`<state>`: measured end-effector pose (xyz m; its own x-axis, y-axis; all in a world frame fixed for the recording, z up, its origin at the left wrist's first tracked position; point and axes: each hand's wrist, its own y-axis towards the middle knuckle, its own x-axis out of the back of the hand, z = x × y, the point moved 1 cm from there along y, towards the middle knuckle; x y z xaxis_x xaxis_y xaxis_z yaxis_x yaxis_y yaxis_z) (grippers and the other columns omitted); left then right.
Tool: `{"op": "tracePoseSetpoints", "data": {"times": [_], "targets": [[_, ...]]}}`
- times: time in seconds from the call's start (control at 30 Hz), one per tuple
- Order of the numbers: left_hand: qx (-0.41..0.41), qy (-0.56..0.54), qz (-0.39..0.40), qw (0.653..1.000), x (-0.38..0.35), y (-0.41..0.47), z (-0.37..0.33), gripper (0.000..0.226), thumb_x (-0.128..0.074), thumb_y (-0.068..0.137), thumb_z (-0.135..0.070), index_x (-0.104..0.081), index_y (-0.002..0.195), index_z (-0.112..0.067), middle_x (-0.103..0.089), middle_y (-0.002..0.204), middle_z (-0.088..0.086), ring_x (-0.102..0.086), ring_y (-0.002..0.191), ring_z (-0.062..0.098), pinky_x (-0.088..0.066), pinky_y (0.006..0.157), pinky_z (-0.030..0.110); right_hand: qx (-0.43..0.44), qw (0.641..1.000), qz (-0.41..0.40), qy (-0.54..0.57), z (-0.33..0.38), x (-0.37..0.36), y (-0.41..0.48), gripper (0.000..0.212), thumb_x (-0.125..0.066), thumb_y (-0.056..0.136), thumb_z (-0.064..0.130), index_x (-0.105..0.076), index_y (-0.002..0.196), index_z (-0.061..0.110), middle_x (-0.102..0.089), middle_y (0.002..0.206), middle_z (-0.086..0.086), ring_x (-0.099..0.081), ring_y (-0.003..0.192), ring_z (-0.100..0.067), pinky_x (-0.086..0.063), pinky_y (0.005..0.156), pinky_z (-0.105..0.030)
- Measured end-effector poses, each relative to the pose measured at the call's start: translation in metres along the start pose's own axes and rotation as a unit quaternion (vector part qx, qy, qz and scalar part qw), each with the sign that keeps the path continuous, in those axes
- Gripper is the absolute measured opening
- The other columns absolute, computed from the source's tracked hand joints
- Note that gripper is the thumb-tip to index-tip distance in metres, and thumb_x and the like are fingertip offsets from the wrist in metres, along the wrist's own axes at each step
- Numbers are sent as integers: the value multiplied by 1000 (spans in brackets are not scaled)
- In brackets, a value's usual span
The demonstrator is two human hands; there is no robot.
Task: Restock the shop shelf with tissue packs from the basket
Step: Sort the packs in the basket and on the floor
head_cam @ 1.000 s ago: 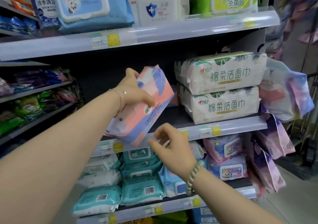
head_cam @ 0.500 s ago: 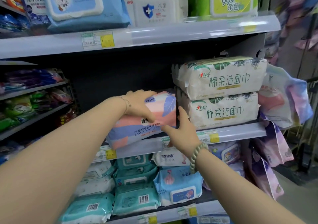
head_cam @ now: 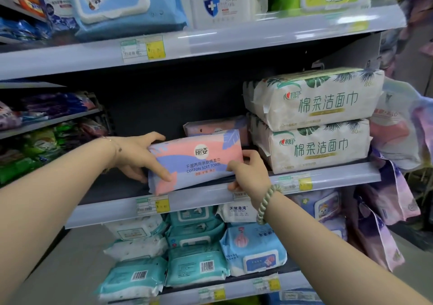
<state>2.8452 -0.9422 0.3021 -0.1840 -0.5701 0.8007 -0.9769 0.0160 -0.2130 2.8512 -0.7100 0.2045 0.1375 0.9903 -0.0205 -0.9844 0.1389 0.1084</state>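
Two bare hands are reaching into a shop display and holding one pink, blue and lilac tissue pack [head_cam: 199, 161] printed with "COTTON SOFT TOWEL". The pack is sitting at the front of the middle shelf [head_cam: 332, 175], with its printed face turned outward and its lower edge hanging slightly over the shelf's front rail. The left hand [head_cam: 137, 155] is gripping the pack's left end, its thumb lying along the top and one finger crossing the front. The right hand [head_cam: 249, 175] is curling its fingers around the pack's lower right corner, with its thumb touching the rail below. A green bead bracelet [head_cam: 267, 205] is circling the right wrist, and a thin chain [head_cam: 113, 144] is circling the left. Just behind the held pack, a matching pack [head_cam: 218, 126] is lying deeper on the same shelf. Immediately to the right, two white leaf-printed packs [head_cam: 314, 145] are lying stacked one on the other. Wet-wipe packs [head_cam: 121, 4] are filling the upper shelf [head_cam: 210, 44], and teal packs [head_cam: 194, 267] are crowding the shelf below.
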Motion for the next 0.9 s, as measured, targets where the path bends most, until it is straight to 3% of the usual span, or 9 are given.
{"op": "tracePoseSetpoints", "data": {"times": [0.13,0.33,0.4,0.5,0.63,0.73,0.8,0.9], "targets": [[-41,-77,-65,994,-9,4,6,104,-90,59,-7,-30,141,-26,-58,111,6,-63,94,20,-58,66,35,14,1000,-9,-10,4,-5,3,35,-55,83,8,-45,116,8,-59,107,-9,-61,51,-21,-49,53,-28],[-67,-125,-132,981,-11,15,11,109,-93,53,-15,-31,141,-32,-53,118,6,-60,98,24,-54,63,31,38,998,-36,-40,10,-5,14,33,-54,80,8,-44,111,11,-60,107,-9,-70,77,-26,-58,78,-40],[-80,-132,-163,974,-10,22,13,110,-94,52,-15,-31,141,-30,-52,122,7,-58,102,24,-54,70,33,46,997,-40,-42,14,-8,17,33,-55,78,10,-44,109,12,-59,105,-8,-70,79,-27,-57,78,-40],[-95,-158,-228,956,-11,35,14,110,-95,46,-13,-36,139,-18,-53,125,8,-55,111,25,-49,95,40,63,994,-62,-63,18,-14,27,46,-53,61,25,-44,105,16,-58,106,-7,-67,87,-30,-55,81,-44],[-105,-216,-279,930,-14,54,13,82,-96,45,-12,-49,112,-11,-61,113,6,-60,105,22,-51,92,37,73,990,-83,-89,25,-17,43,46,-54,63,26,-42,106,14,-58,109,-12,-65,92,-31,-53,84,-44],[-114,-220,-309,918,-16,68,7,78,-96,48,-22,-54,112,-7,-64,108,4,-61,101,21,-51,91,36,95,988,-98,-79,39,-15,57,38,-57,78,13,-43,113,9,-55,112,-11,-59,94,-26,-46,78,-29],[-124,-237,-340,901,-17,78,1,69,-94,53,-25,-54,107,-9,-63,103,3,-61,98,20,-52,89,35,116,984,-115,-70,49,-18,71,40,-56,79,10,-44,116,9,-55,112,-11,-56,95,-26,-40,75,-24],[-144,-272,-365,879,-23,94,-10,61,-92,57,-26,-53,101,-11,-63,102,4,-63,93,19,-52,82,31,144,976,-150,-71,56,-27,92,48,-55,69,21,-43,114,10,-55,114,-14,-57,101,-32,-48,86,-35]]}}
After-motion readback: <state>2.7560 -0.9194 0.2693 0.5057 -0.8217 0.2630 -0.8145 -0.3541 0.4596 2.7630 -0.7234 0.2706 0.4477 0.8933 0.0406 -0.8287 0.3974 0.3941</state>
